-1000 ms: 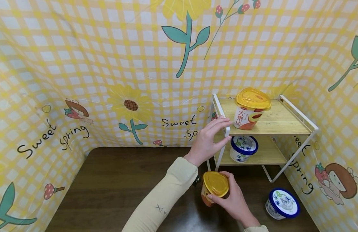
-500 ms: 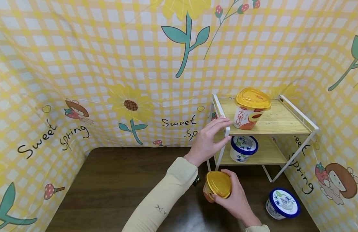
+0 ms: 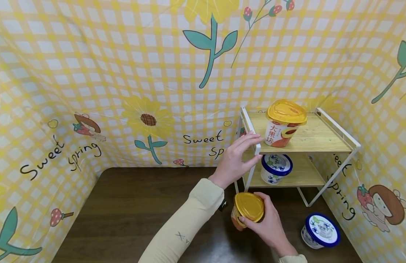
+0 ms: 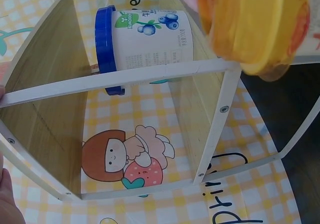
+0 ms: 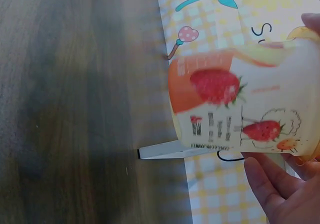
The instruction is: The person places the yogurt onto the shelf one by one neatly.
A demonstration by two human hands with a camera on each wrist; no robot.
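Note:
My right hand grips a yogurt cup with a yellow lid, thumb on the near side and fingers round the far side. In the right wrist view the cup's printed wall, with strawberries on it, lies sideways over the dark table. My left hand holds the front left corner of a two-tier shelf rack, fingers over the white rail and thumb lower down. Just right of those fingers, another yellow-lidded cup stands on the upper board. A blue-lidded tub sits on the lower board, also visible in the left wrist view.
A second blue-lidded tub stands on the dark wooden table, right of the right hand. Yellow checked cloth covers the walls behind and at both sides. The rack's white legs reach down to the table.
My right hand has shifted the yellow-lidded yogurt cup slightly right and up, closer below the rack. The left hand stays where it was on the rack's corner.

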